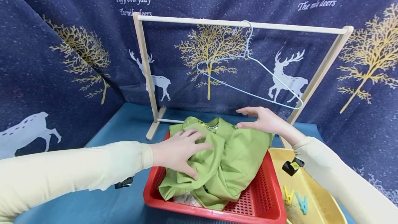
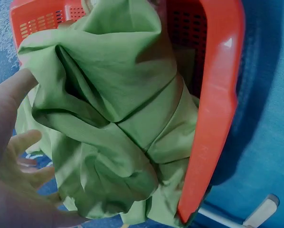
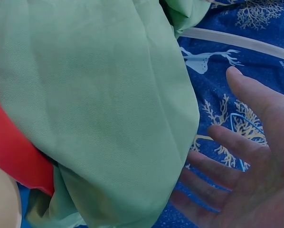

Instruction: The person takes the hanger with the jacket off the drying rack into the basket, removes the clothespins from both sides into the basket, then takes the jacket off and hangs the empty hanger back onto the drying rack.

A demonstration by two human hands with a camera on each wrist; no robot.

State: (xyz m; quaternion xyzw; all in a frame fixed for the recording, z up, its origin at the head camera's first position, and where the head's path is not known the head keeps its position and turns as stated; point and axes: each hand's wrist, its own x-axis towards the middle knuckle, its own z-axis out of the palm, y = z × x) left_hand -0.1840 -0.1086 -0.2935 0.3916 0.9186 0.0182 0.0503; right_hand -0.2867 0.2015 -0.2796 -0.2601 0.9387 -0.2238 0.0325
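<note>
A crumpled green garment (image 1: 222,163) fills a red plastic basket (image 1: 264,199). My left hand (image 1: 181,149) lies flat on the garment's left side with its fingers spread; the left wrist view shows the hand (image 2: 14,166) beside the folds of the garment (image 2: 113,118) in the basket (image 2: 218,95). My right hand (image 1: 262,120) hovers with straight fingers just over the garment's far right edge. In the right wrist view its palm (image 3: 246,175) stays a little apart from the cloth (image 3: 94,109). A pale wire hanger (image 1: 248,75) hangs on the wooden rack (image 1: 242,25) behind.
A yellow tray (image 1: 314,196) at the right holds a yellow clothespin (image 1: 288,194) and a blue one (image 1: 301,203). The rack's feet stand on a blue mat (image 1: 127,123). Dark blue curtains with deer and trees close in the back and sides.
</note>
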